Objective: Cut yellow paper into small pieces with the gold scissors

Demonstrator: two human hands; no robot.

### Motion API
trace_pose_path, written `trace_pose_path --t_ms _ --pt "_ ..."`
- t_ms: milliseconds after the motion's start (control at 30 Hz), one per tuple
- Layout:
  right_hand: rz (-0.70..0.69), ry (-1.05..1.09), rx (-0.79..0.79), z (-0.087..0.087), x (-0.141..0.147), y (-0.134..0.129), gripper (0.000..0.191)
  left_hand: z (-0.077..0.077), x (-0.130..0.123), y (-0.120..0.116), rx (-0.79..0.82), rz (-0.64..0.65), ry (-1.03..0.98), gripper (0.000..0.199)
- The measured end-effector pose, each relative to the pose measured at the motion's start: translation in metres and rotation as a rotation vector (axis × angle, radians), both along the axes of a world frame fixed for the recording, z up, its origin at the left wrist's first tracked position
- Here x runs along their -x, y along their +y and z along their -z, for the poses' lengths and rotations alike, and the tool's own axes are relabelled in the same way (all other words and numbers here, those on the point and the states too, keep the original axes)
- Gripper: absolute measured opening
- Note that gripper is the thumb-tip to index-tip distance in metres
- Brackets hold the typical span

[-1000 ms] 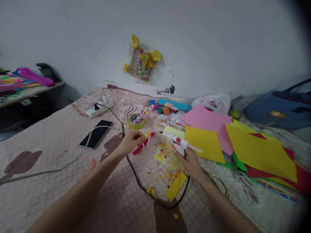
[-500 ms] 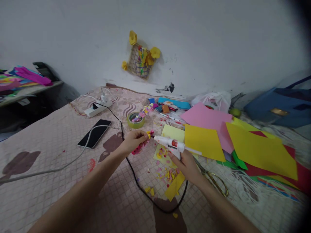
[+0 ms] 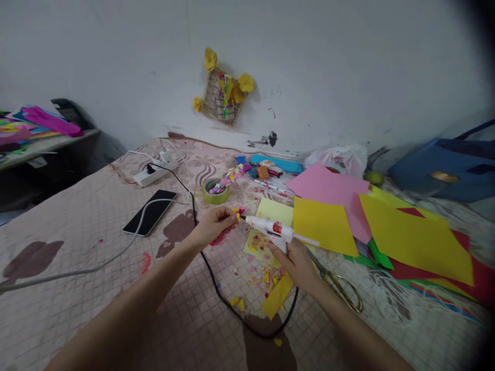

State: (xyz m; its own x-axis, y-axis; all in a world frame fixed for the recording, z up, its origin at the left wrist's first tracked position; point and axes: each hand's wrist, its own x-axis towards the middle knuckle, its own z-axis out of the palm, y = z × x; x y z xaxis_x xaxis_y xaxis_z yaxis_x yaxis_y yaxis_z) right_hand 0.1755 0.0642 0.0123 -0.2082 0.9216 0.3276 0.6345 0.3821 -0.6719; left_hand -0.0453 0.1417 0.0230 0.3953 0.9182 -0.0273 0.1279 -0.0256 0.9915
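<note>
- On the patterned cloth (image 3: 85, 221), nearest to the person, a black cord (image 3: 216, 286) makes a wide loop, and a yellow paper strip (image 3: 277, 297) lies inside this loop.
- Just beyond the strip there are many small paper scraps (image 3: 270, 275), mostly yellow and pink.
- To the right, scissors (image 3: 344, 292) with gold-coloured handles lie partly behind the right forearm.
- The right hand (image 3: 301, 265) is wrapped around the handle of a white glue gun (image 3: 268, 225) (a small red light shows on it), which is above the middle of the cloth.
- The left hand (image 3: 214, 224) pinches a small yellow piece (image 3: 237, 215) between thumb and fingers. The dark nozzle points at this piece; whether they touch, I cannot tell.
- Below this hand is a pink strip (image 3: 221, 237), partly hidden.
- Toward the left edge of the cloth lies a black phone (image 3: 150, 214), with a pale cable crossing it.
- Farther, a tape roll (image 3: 215, 199) lies flat.
- Near the far left corner is a white power strip (image 3: 152, 176).
- At the far edge, against the wall, lies a blue case (image 3: 278, 164).
</note>
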Motion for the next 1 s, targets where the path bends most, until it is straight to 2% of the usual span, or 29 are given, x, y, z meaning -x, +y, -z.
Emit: trace_pose_path --t_ms 167,333,533,633,767,900,1000 --pt "-0.010 -0.010 0.047 -0.001 0.001 -0.001 0.026 0.000 0.000 0.001 -0.011 0.003 0.012 0.022" --pt "-0.006 0.013 0.044 0.001 -0.001 -0.002 0.024 -0.007 0.002 -0.001 -0.034 -0.031 0.038 0.018" --pt "0.232 -0.027 -0.009 0.023 -0.012 0.004 0.023 -0.012 0.022 -0.009 -0.115 -0.143 0.157 0.014" --pt "0.294 -0.035 -0.015 0.033 -0.018 0.010 0.023 -0.008 0.037 -0.019 -0.225 -0.186 0.281 0.014" --pt "0.272 -0.046 -0.008 0.038 -0.022 0.014 0.023 -0.001 0.050 -0.041 -0.376 -0.234 0.481 0.011" --pt "0.244 -0.049 0.008 0.039 -0.023 0.013 0.024 0.004 0.049 -0.064 -0.462 -0.230 0.631 0.010" --pt "0.232 -0.051 0.018 0.039 -0.023 0.012 0.025 0.008 0.044 -0.071 -0.522 -0.214 0.703 0.012"
